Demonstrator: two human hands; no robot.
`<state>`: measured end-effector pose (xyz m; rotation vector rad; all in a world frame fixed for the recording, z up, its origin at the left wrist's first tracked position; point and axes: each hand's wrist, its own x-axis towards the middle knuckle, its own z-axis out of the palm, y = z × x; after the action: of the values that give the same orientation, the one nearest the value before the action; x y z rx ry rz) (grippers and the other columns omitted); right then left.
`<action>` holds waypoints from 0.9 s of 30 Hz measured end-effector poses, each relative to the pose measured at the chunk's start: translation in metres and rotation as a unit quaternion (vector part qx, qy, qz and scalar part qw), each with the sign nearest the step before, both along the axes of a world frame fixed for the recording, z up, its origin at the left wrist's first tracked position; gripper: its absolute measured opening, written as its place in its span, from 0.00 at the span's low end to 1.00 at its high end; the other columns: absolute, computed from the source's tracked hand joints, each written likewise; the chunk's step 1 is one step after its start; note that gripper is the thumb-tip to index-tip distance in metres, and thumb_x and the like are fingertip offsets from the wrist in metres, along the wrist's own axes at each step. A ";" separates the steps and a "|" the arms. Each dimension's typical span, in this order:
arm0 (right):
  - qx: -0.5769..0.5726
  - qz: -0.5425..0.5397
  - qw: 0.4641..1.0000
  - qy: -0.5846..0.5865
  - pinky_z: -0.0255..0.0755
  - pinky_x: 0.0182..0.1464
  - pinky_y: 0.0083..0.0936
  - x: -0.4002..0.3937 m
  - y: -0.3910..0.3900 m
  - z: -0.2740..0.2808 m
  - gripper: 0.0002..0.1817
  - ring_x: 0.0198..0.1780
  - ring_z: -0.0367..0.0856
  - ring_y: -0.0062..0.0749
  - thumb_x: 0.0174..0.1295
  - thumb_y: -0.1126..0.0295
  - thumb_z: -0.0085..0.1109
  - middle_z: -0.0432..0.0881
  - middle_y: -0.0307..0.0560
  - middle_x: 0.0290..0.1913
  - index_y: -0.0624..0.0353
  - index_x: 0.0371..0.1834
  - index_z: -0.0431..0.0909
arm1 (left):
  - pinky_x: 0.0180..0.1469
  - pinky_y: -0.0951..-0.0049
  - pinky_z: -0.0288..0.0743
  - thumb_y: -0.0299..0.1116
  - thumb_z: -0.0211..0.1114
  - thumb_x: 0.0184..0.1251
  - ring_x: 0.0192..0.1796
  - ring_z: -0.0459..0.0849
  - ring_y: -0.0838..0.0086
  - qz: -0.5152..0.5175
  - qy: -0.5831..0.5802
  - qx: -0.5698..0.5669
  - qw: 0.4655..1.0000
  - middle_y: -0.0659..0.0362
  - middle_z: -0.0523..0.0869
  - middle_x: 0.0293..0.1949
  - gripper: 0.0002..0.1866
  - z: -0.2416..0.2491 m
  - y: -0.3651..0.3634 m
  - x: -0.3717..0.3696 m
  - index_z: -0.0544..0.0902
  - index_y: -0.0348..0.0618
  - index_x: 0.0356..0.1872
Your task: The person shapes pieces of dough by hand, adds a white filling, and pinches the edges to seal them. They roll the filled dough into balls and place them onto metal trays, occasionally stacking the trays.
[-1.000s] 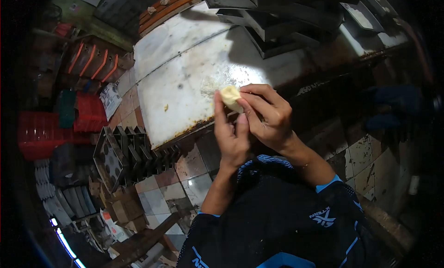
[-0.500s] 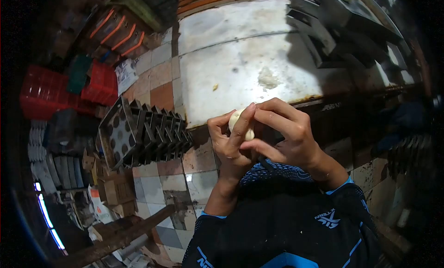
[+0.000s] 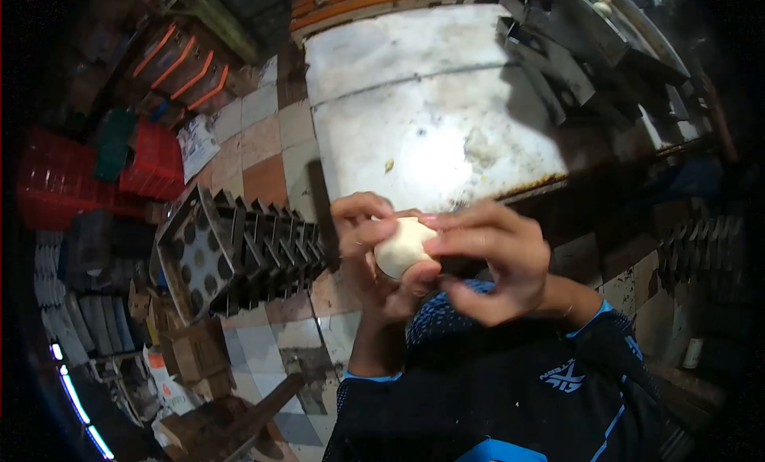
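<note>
A pale, smooth ball of dough (image 3: 398, 251) is held just in front of the near edge of the white table. My left hand (image 3: 362, 259) curls round its left side, with the thumb and fingers pressed on it. From the right, the fingertips of my right hand (image 3: 506, 259) pinch the ball's edge, slightly blurred by motion. The side of the ball facing the palms is hidden.
The stained white tabletop (image 3: 358, 71) carries a small yellowish scrap (image 3: 389, 166). Dark metal trays (image 3: 574, 71) rest at its right, with pale round pieces (image 3: 603, 3) behind. Stacked metal moulds (image 3: 263, 259), red crates (image 3: 155, 159) and a cardboard box (image 3: 195, 354) stand left.
The dough ball has come lower and nearer my body and shows more of its round face. My left fingers have shifted to its side, and my right fingers have moved onto its right edge.
</note>
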<state>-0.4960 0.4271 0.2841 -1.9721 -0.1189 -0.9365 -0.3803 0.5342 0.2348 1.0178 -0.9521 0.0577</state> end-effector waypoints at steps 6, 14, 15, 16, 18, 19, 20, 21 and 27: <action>0.035 -0.036 0.986 -0.159 0.84 0.47 0.29 -0.013 -0.051 -0.024 0.15 0.45 0.90 0.42 0.58 0.77 0.72 0.88 0.60 0.48 0.68 0.49 0.86 | 0.44 0.72 0.79 0.54 0.90 0.35 0.47 0.75 0.73 -0.175 0.054 0.001 0.983 0.55 0.71 0.52 0.55 0.009 -0.084 -0.018 0.72 0.35 0.65; -0.122 -0.163 0.978 0.036 0.81 0.55 0.42 -0.075 -0.183 0.017 0.20 0.55 0.84 0.55 0.55 0.82 0.66 0.82 0.61 0.55 0.69 0.53 0.82 | 0.25 0.75 0.67 0.28 0.72 0.68 0.20 0.69 0.74 -0.155 -0.030 0.003 0.988 0.61 0.70 0.17 0.22 0.029 -0.213 -0.031 0.69 0.41 0.18; -0.155 -0.189 0.970 -0.008 0.81 0.56 0.43 -0.083 -0.195 0.025 0.19 0.54 0.84 0.57 0.57 0.82 0.64 0.81 0.64 0.56 0.70 0.54 0.80 | 0.27 0.74 0.67 0.31 0.69 0.70 0.21 0.68 0.73 -0.136 -0.097 0.088 0.982 0.63 0.70 0.18 0.20 0.027 -0.229 -0.035 0.70 0.41 0.20; -0.187 -0.214 0.958 -0.048 0.81 0.58 0.43 -0.090 -0.207 0.031 0.19 0.54 0.84 0.60 0.59 0.81 0.62 0.80 0.66 0.56 0.71 0.55 0.79 | 0.28 0.73 0.66 0.35 0.67 0.72 0.21 0.68 0.73 -0.115 -0.160 0.174 0.965 0.64 0.71 0.18 0.19 0.024 -0.246 -0.040 0.71 0.41 0.22; -0.281 -0.133 0.950 -0.033 0.81 0.59 0.46 -0.096 -0.233 0.040 0.21 0.56 0.82 0.60 0.61 0.77 0.63 0.79 0.66 0.57 0.71 0.58 0.77 | 0.35 0.74 0.71 0.36 0.66 0.73 0.33 0.77 0.71 -0.158 -0.223 0.159 0.949 0.63 0.78 0.31 0.10 0.017 -0.280 -0.068 0.79 0.40 0.38; -0.332 -0.141 0.933 -0.019 0.81 0.58 0.46 -0.102 -0.245 0.038 0.20 0.55 0.82 0.59 0.62 0.75 0.64 0.79 0.65 0.56 0.71 0.57 0.77 | 0.39 0.74 0.74 0.37 0.66 0.74 0.39 0.80 0.71 -0.045 -0.332 0.200 0.921 0.62 0.81 0.37 0.10 0.014 -0.294 -0.086 0.81 0.40 0.45; -0.382 -0.148 0.912 -0.005 0.81 0.57 0.46 -0.107 -0.257 0.036 0.20 0.54 0.82 0.58 0.63 0.74 0.65 0.79 0.64 0.55 0.71 0.57 0.77 | 0.38 0.74 0.74 0.36 0.68 0.72 0.37 0.80 0.72 -0.050 -0.337 0.168 0.925 0.63 0.80 0.35 0.10 0.014 -0.310 -0.094 0.82 0.40 0.45; -0.381 -0.141 0.914 0.008 0.82 0.56 0.45 -0.114 -0.271 0.040 0.20 0.53 0.82 0.57 0.64 0.73 0.65 0.79 0.63 0.55 0.71 0.57 0.77 | 0.38 0.74 0.74 0.35 0.70 0.71 0.36 0.80 0.72 -0.088 -0.322 0.134 0.933 0.63 0.80 0.34 0.10 0.015 -0.328 -0.097 0.82 0.40 0.44; -0.221 -0.108 0.966 0.078 0.79 0.50 0.34 -0.147 -0.369 0.095 0.13 0.45 0.84 0.45 0.72 0.70 0.56 0.82 0.58 0.45 0.70 0.51 0.78 | 0.29 0.80 0.67 0.28 0.81 0.56 0.27 0.70 0.85 -0.374 -0.027 0.229 0.898 0.67 0.76 0.28 0.26 0.058 -0.369 -0.102 0.82 0.39 0.57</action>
<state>-0.6430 0.0576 0.3791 -2.5046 -0.0229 -0.9469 -0.4824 0.1649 0.2927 1.0086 -1.3936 -0.8202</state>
